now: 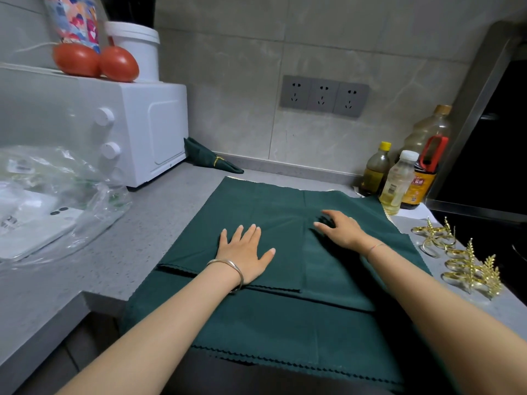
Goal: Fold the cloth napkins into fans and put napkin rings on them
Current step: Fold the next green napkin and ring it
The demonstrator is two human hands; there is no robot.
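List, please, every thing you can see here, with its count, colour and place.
spread napkins: several, dark green, counter centre
finished napkin: one, green, gold-ringed, by wall
napkin rings: several, gold, counter right
microwave: one, white, left
tomatoes: two, red, on microwave
bucket: one, white, beside tomatoes
bottles: four, yellow-brown, right, by wall
sockets: three, grey, wall
plastic bag: one, clear, left
left hand: flat on spread napkins
right hand: fingertips on spread napkins

dark green scalloped napkins (285, 201) lie stacked flat at centre; a ringed fan napkin (211, 158) at 11 o'clock; gold leaf napkin rings (467, 266) clustered at 3 o'clock.
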